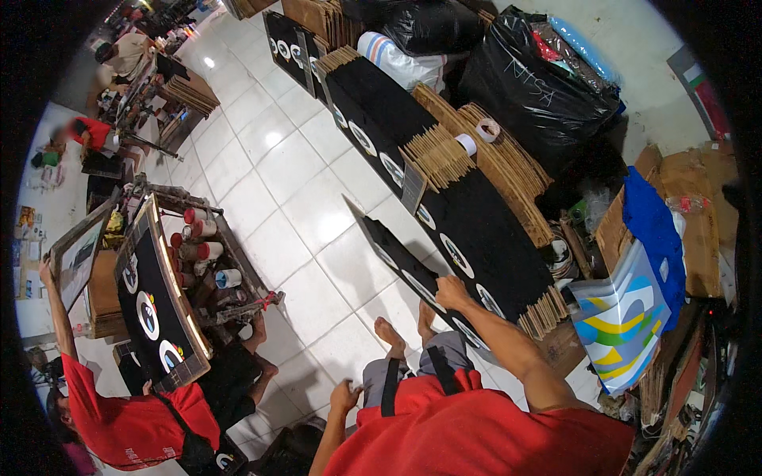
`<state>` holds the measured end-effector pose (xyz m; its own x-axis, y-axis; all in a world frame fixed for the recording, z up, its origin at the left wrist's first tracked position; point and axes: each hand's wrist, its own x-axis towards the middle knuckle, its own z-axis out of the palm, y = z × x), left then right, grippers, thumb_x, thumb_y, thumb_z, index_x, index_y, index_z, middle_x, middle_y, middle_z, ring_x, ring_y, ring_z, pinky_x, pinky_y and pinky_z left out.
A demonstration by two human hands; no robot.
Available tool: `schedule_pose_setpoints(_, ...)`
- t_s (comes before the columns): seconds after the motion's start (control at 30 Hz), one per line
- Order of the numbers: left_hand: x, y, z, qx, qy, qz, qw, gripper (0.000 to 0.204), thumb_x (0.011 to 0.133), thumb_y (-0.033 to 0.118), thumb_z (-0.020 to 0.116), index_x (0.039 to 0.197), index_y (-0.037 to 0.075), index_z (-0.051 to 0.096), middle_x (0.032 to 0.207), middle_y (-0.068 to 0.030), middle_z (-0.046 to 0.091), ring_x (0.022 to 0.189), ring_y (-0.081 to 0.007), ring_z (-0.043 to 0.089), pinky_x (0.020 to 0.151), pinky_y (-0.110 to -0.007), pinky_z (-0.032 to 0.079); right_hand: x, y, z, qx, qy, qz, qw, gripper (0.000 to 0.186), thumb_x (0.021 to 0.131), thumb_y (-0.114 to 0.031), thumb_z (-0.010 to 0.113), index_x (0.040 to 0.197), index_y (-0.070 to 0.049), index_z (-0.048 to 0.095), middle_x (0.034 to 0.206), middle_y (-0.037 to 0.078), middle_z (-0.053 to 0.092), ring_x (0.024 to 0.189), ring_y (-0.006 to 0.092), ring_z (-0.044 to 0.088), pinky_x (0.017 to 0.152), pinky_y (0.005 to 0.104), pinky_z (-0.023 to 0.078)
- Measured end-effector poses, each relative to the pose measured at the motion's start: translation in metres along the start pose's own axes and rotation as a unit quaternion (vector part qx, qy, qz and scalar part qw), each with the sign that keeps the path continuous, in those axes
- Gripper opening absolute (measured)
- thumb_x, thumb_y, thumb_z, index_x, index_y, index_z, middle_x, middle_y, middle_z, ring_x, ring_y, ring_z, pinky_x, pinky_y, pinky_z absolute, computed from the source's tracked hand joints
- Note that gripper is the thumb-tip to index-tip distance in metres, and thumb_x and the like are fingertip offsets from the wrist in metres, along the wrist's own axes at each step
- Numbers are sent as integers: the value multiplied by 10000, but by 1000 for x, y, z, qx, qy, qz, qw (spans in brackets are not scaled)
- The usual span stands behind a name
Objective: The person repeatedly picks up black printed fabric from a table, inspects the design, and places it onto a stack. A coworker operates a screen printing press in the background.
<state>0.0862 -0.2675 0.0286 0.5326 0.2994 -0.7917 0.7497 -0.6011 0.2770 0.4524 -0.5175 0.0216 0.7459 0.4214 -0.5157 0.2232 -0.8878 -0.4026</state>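
Observation:
My right hand point(453, 293) is closed on the upper edge of a long thin board covered in black cloth point(402, 259). The board stands tilted on edge in front of my legs, and pale round prints show along it. My left hand point(344, 395) hangs beside my left knee, fingers loosely bent and apart, with nothing visible in it. To the right of the held board, a long row of stacked boards with black fabric point(500, 230) runs away from me. White ring-shaped prints point(456, 252) line their near side, and bare cardboard-coloured ends point(440, 155) stick out.
At left, a co-worker in a red shirt point(135, 420) holds up a framed screen point(79, 258) beside a printed black board point(147, 309). A rack with paint tubs point(208, 251) stands there. Black bags point(532, 87), cardboard point(702, 214) and blue cloth point(655, 238) fill the right side. White tiles point(298, 166) cover the floor.

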Motion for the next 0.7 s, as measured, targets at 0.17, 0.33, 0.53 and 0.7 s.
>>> schedule_pose_setpoints(0.17, -38, -97, 78, -101, -43, -174, 979, 561, 729, 448, 700, 1066, 16, 581, 960, -204, 645, 955, -334, 612, 784, -390, 480, -2, 45, 12, -7, 11, 10, 1000, 211, 702, -122, 580, 845, 29, 620, 851, 261, 625, 846, 401, 615, 764, 472, 480)
schedule_pose_setpoints(0.33, -49, -89, 58, -88, 44, -161, 982, 522, 735, 377, 720, 1073, 6, 578, 876, -183, 657, 865, -302, 633, 755, -362, 483, -1, 81, 34, 3, 50, 55, 997, 178, 722, -91, 544, 841, 11, 628, 834, 252, 628, 833, 409, 609, 785, 478, 471)
schedule_pose_setpoints(0.53, -38, -49, -12, -290, 128, -84, 945, 444, 754, 255, 720, 1061, -29, 571, 798, -140, 658, 749, -195, 629, 691, -301, 485, 16, 99, 70, -42, 99, 156, 982, 158, 728, -69, 540, 836, -6, 637, 837, 238, 636, 827, 404, 614, 772, 481, 475)
schedule_pose_setpoints(0.7, -67, -7, -8, -270, 117, -113, 949, 405, 768, 209, 711, 1038, -61, 575, 778, -136, 651, 710, -197, 618, 666, -291, 483, 14, 147, 47, -67, 109, 202, 971, 213, 744, -68, 538, 929, 18, 597, 862, 209, 647, 855, 370, 626, 773, 453, 488)
